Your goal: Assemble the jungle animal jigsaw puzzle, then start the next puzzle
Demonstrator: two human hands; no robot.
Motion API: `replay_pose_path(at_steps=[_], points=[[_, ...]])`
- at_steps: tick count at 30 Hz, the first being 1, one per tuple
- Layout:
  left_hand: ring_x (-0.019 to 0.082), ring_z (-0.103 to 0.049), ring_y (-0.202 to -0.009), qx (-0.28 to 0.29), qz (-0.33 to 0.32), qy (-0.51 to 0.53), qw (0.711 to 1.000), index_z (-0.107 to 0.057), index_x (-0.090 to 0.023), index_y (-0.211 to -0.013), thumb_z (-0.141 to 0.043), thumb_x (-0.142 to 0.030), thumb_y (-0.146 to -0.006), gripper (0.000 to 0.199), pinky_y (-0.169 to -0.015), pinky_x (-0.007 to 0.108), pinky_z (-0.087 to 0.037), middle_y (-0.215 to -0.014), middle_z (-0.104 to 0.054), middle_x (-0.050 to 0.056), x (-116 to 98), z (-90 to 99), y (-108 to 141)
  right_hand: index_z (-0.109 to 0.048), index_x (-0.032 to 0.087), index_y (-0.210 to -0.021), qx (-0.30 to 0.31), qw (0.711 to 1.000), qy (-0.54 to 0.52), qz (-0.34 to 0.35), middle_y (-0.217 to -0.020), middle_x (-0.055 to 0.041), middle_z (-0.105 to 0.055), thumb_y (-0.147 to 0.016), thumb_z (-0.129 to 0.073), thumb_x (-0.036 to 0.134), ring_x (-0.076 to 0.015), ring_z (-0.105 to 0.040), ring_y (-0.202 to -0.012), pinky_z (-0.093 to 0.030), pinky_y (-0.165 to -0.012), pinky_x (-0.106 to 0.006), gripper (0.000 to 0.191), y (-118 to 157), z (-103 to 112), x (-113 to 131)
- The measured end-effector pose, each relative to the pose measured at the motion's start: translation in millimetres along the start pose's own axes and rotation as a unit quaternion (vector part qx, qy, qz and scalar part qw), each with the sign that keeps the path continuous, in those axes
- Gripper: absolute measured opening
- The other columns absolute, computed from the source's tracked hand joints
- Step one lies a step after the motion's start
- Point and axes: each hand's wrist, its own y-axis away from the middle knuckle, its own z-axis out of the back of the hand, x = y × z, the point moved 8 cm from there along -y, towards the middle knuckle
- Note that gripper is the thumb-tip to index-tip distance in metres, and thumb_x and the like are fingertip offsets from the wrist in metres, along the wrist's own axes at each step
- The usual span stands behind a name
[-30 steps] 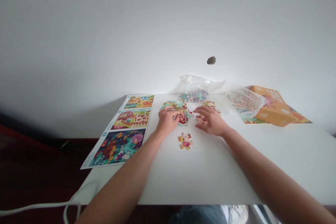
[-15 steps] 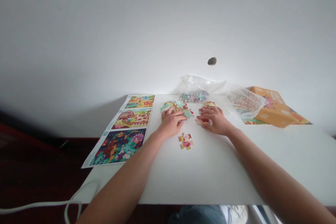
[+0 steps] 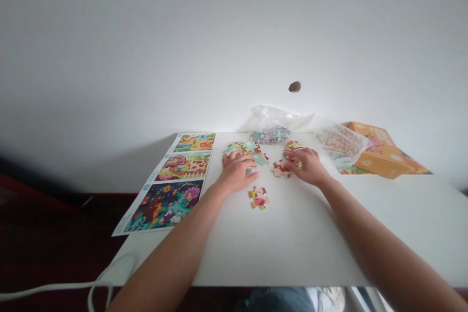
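Observation:
My left hand (image 3: 237,173) lies with its fingers spread on a loose heap of colourful jigsaw puzzle pieces (image 3: 243,148). My right hand (image 3: 307,166) rests over a few pieces at the far side (image 3: 293,146), and its fingertips hide part of them. Just left of that hand lies a small group of red-and-cream patterned pieces (image 3: 281,168). Nearer me, between my hands, sits a joined cluster of pieces forming a pink cartoon animal (image 3: 259,198).
A printed sheet of three colourful puzzle pictures (image 3: 164,204) lies at the table's left edge. Clear plastic bags of pieces (image 3: 269,134) (image 3: 341,144) stand at the back, beside an orange puzzle box (image 3: 380,156). A white cable (image 3: 54,286) hangs at lower left.
My right hand has slid right, uncovering the red-and-cream pieces. My left hand has shifted slightly on the heap.

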Motion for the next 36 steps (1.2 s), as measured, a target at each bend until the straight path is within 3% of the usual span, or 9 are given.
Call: replay_pose_path(at_steps=[3,6,10,18,23,26,29,32,36], points=[[0.035,-0.041,-0.128,-0.011,-0.002,-0.003,1.000,-0.074,-0.034,-0.102,-0.067,-0.050,-0.082,0.027,-0.110,0.060,-0.022,-0.126,-0.067,-0.002,-1,1.2,0,-0.074,0.030,-0.108,-0.046,0.996,0.017,-0.071,-0.115,-0.0054,-0.071,-0.090,-0.055,0.036,-0.0270,-0.060,-0.110,-0.042,-0.099,-0.043,0.027,-3,4,-15],[0.034,-0.038,-0.132,-0.006,-0.029,-0.003,1.000,-0.072,-0.037,-0.111,-0.067,-0.050,-0.081,0.033,-0.110,0.058,-0.023,-0.132,-0.063,-0.003,-7,-2.4,1,-0.066,0.032,-0.127,-0.074,0.983,0.058,-0.155,-0.132,-0.0103,-0.061,-0.087,-0.059,0.046,-0.0338,-0.053,-0.120,-0.041,-0.098,-0.048,0.043,-3,3,-28],[0.035,-0.035,-0.134,0.004,-0.033,-0.003,0.999,-0.071,-0.037,-0.114,-0.067,-0.051,-0.081,0.035,-0.110,0.059,-0.021,-0.136,-0.061,-0.003,-10,-8.2,1,-0.063,0.036,-0.129,-0.032,0.973,0.056,-0.222,-0.130,-0.0108,-0.062,-0.082,-0.061,0.057,-0.0370,-0.053,-0.119,-0.039,-0.097,-0.052,0.052,-4,-11,-35],[0.032,-0.041,-0.130,0.024,-0.043,0.027,0.998,-0.072,-0.033,-0.115,-0.068,-0.047,-0.081,0.037,-0.112,0.054,-0.025,-0.137,-0.060,0.000,-10,-7.8,0,-0.076,0.033,-0.092,-0.049,0.982,0.038,-0.181,-0.094,-0.0018,-0.073,-0.080,-0.064,0.042,-0.0252,-0.061,-0.096,-0.038,-0.089,-0.039,0.019,-7,-8,-29],[0.029,-0.044,-0.130,0.026,-0.068,0.048,0.996,-0.073,-0.031,-0.112,-0.069,-0.041,-0.081,0.033,-0.115,0.051,-0.026,-0.135,-0.061,0.001,-13,-7.2,1,-0.073,0.028,-0.082,-0.062,0.984,0.036,-0.163,-0.093,-0.0030,-0.073,-0.075,-0.067,0.040,-0.0264,-0.060,-0.094,-0.040,-0.086,-0.039,0.016,-7,-3,-20],[0.027,-0.048,-0.129,0.011,-0.072,0.059,0.996,-0.066,-0.033,-0.126,-0.069,-0.037,-0.082,0.044,-0.116,0.049,-0.028,-0.134,-0.062,0.002,-16,-4.5,0,-0.070,0.026,-0.076,-0.097,0.986,0.013,-0.131,-0.096,-0.0034,-0.073,-0.075,-0.068,0.041,-0.0270,-0.059,-0.096,-0.041,-0.088,-0.041,0.016,-7,-1,-7],[0.025,-0.048,-0.129,-0.017,-0.067,0.057,0.996,-0.048,-0.036,-0.144,-0.068,-0.033,-0.084,0.063,-0.114,0.047,-0.031,-0.139,-0.058,0.003,-19,-0.5,-2,-0.072,0.026,-0.082,-0.083,0.995,-0.026,-0.040,-0.108,-0.0040,-0.072,-0.081,-0.067,0.041,-0.0261,-0.058,-0.102,-0.041,-0.093,-0.042,0.016,-8,-11,19],[0.030,-0.043,-0.133,-0.035,-0.050,0.018,0.998,-0.063,-0.040,-0.129,-0.067,-0.034,-0.085,0.044,-0.112,0.053,-0.030,-0.146,-0.051,0.001,-17,-0.6,-4,-0.074,0.031,-0.099,-0.032,0.998,-0.030,0.048,-0.123,-0.0036,-0.067,-0.084,-0.067,0.044,-0.0289,-0.052,-0.116,-0.036,-0.102,-0.049,0.021,-8,-26,40],[0.032,-0.047,-0.128,-0.038,-0.014,-0.005,0.999,-0.076,-0.038,-0.103,-0.064,-0.036,-0.088,0.019,-0.108,0.057,-0.030,-0.138,-0.059,-0.003,-5,-3.6,-6,-0.073,0.031,-0.110,-0.069,0.996,0.015,-0.062,-0.129,-0.0076,-0.062,-0.082,-0.068,0.045,-0.0328,-0.050,-0.118,-0.036,-0.101,-0.052,0.031,-7,-18,15]])
